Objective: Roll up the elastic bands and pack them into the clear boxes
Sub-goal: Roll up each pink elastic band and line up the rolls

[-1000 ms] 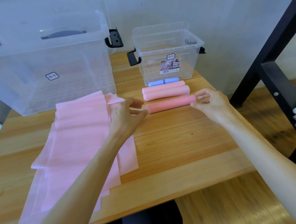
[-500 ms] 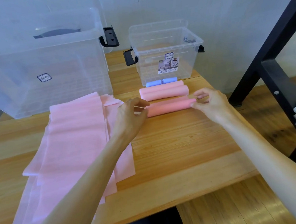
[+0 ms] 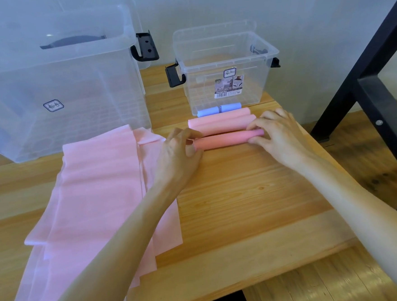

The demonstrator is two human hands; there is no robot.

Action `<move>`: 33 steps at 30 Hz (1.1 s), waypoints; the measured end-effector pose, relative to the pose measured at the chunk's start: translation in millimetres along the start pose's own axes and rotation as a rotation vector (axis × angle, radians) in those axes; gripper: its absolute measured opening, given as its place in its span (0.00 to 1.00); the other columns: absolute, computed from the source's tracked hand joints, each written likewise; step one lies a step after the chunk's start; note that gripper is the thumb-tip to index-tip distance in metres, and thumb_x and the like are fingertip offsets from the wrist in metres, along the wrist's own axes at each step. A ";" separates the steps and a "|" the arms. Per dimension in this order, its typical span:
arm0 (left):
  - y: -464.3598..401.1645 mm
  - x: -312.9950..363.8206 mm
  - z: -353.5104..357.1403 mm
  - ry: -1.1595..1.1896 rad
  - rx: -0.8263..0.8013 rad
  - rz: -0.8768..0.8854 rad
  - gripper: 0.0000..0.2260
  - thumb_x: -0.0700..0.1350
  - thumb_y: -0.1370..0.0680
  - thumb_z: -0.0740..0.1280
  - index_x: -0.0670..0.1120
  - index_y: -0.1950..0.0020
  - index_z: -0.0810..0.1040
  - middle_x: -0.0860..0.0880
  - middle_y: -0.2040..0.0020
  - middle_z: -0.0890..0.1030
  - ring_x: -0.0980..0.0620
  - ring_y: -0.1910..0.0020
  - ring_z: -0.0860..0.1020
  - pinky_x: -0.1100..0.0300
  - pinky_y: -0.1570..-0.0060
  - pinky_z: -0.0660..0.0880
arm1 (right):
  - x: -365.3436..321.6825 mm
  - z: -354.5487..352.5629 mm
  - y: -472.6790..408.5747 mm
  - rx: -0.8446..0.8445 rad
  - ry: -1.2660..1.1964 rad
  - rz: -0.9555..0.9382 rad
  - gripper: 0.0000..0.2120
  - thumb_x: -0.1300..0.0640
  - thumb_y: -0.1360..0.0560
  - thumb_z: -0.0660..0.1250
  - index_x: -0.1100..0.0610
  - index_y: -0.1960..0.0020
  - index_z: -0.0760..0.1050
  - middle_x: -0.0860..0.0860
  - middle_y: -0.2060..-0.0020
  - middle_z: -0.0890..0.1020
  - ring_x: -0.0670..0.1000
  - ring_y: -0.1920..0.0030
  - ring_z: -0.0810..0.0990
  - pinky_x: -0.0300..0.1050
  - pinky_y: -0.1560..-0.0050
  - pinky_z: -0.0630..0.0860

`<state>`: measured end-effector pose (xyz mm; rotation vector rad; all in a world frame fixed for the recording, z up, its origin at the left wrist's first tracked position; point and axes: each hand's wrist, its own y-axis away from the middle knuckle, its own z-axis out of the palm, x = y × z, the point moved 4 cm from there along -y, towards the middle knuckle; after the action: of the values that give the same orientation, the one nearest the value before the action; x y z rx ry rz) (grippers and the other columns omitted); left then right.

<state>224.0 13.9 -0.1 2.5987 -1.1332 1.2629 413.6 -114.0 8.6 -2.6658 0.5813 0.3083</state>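
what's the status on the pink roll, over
Left hand and right hand each grip an end of the pink roll on the table. Small box holds no pink roll yet. Path to box open.

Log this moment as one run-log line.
left hand: holds darker pink roll end | right hand: holds other end | roll: on table | small clear box: no rolls

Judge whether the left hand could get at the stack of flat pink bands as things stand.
Probably yes: the left hand grips the pink roll right beside the flat pink bands, with nothing lying on them; it must release first.
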 end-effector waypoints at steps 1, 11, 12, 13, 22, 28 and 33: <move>2.0 0.0 -2.6 0.023 0.023 -0.015 0.11 0.39 0.26 0.71 0.50 0.46 0.80 0.52 0.47 0.78 0.59 0.52 0.79 0.62 0.51 0.77 | -1.0 -1.7 0.3 -0.027 0.006 -0.009 0.11 0.54 0.26 0.73 0.56 0.45 0.81 0.51 0.54 0.77 0.54 0.48 0.68 0.50 0.42 0.65; 30.7 24.0 13.7 0.496 -0.328 -0.403 0.10 0.40 0.21 0.68 0.40 0.40 0.80 0.43 0.51 0.86 0.51 0.51 0.85 0.60 0.52 0.82 | -10.3 -13.7 39.8 -0.395 -0.462 0.286 0.05 0.48 0.25 0.72 0.49 0.55 0.82 0.41 0.60 0.82 0.43 0.54 0.77 0.41 0.50 0.70; 32.6 26.8 16.0 0.544 -0.328 -0.429 0.12 0.41 0.21 0.68 0.41 0.38 0.78 0.44 0.50 0.86 0.51 0.50 0.85 0.59 0.51 0.82 | -13.0 -13.8 45.5 -0.403 -0.521 0.317 0.07 0.47 0.25 0.71 0.50 0.56 0.83 0.43 0.61 0.84 0.43 0.54 0.79 0.42 0.48 0.71; 34.4 28.3 18.3 0.607 -0.326 -0.454 0.13 0.42 0.21 0.68 0.41 0.37 0.77 0.44 0.50 0.86 0.51 0.50 0.85 0.59 0.51 0.82 | -16.5 -13.6 50.5 -0.401 -0.572 0.342 0.08 0.47 0.25 0.71 0.51 0.57 0.83 0.45 0.63 0.85 0.44 0.54 0.80 0.43 0.46 0.71; 45.3 40.3 25.2 0.938 -0.312 -0.570 0.16 0.40 0.23 0.72 0.42 0.37 0.73 0.43 0.48 0.84 0.50 0.58 0.86 0.56 0.57 0.82 | -52.0 -25.9 79.4 -0.393 -0.722 0.318 0.17 0.39 0.31 0.72 0.53 0.56 0.85 0.51 0.57 0.86 0.52 0.51 0.82 0.46 0.46 0.73; 36.6 38.2 17.4 0.919 -0.525 -0.524 0.10 0.38 0.21 0.64 0.44 0.42 0.81 0.47 0.50 0.80 0.53 0.58 0.80 0.63 0.64 0.79 | -17.7 -24.8 50.2 -0.133 -0.932 0.503 0.25 0.43 0.31 0.74 0.50 0.37 0.76 0.48 0.46 0.83 0.47 0.45 0.81 0.45 0.40 0.76; 25.4 27.4 13.5 0.898 -0.541 -0.499 0.07 0.39 0.20 0.65 0.45 0.47 0.83 0.53 0.47 0.81 0.57 0.49 0.80 0.64 0.52 0.81 | -0.5 -16.0 28.6 -0.339 -1.265 0.496 0.27 0.56 0.36 0.75 0.55 0.37 0.78 0.54 0.47 0.85 0.49 0.43 0.83 0.40 0.42 0.78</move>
<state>228.1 -25.5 3.2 1.4849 -0.4972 1.4572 402.7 -144.5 13.7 -1.9155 0.7227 2.1183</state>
